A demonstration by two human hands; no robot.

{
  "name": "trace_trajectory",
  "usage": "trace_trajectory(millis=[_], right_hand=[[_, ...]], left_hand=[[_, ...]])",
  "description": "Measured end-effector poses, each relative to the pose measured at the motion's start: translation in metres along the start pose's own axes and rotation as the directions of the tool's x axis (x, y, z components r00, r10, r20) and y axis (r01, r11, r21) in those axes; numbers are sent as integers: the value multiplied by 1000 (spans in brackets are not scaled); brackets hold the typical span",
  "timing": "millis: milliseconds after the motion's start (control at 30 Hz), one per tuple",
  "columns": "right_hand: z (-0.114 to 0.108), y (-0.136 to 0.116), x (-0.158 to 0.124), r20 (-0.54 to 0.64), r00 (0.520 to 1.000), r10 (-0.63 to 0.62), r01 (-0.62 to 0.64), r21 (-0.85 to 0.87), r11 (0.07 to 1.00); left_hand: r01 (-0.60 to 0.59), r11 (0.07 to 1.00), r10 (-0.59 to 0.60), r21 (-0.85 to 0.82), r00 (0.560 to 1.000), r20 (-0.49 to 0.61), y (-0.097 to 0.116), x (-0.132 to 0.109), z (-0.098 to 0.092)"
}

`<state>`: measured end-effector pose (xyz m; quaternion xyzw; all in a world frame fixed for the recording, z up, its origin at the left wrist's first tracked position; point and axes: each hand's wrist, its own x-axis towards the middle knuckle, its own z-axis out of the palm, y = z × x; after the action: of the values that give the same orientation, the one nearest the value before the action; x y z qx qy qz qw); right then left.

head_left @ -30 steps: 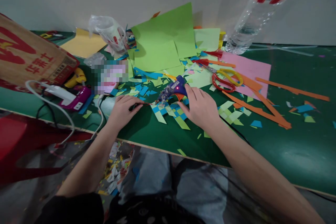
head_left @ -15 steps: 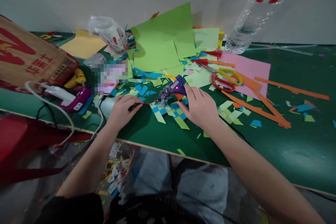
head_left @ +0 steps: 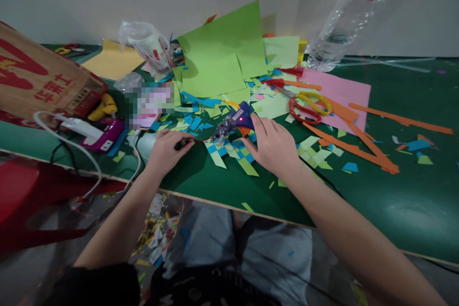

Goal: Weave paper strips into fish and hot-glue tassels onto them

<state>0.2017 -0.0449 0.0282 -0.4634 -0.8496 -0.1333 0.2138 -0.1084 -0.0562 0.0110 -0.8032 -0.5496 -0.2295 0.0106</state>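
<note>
My right hand [head_left: 274, 147] grips the handle of a blue hot glue gun [head_left: 234, 119] with a lit red light and an orange trigger. Its nozzle end, smeared with clear glue, points left and down. Between the pinched fingers of my left hand [head_left: 168, 150] is a thin dark reddish cord [head_left: 199, 141]. The cord's far end lies near the nozzle, where the exact contact is hard to make out. Just under the glue gun lies a woven piece of blue and light green paper strips [head_left: 233, 153] on the green table [head_left: 201, 177].
Red and yellow-handled scissors [head_left: 310, 105] lie on pink paper [head_left: 346, 93], beside orange strips [head_left: 358, 153]. A water bottle [head_left: 340, 24] stands behind. At left are a paper bag [head_left: 46, 76], a purple power strip [head_left: 103, 136] with cables and a yellow glue gun [head_left: 103, 107]. Paper scraps lie around.
</note>
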Motion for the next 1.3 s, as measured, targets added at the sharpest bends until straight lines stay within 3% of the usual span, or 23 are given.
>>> trace_trajectory(millis=[233,767,1000,1300], right_hand=[[-1,0,0,19,1000,16,-16,7,1000],[-3,3,0,-33,998,52,-52,10,999],[-9,11,1,-65,993,97,-99,-31,995],[-16,36,5,-133,974,185,-193,-52,980]], left_hand=[[-9,1000,9,-12,1000,1,2,1,-2],[-182,983,183,27,956,-228,11,0,-10],[-265,964,266,32,939,-216,13,-1,-12],[-244,966,253,82,961,-109,18,-4,-16]])
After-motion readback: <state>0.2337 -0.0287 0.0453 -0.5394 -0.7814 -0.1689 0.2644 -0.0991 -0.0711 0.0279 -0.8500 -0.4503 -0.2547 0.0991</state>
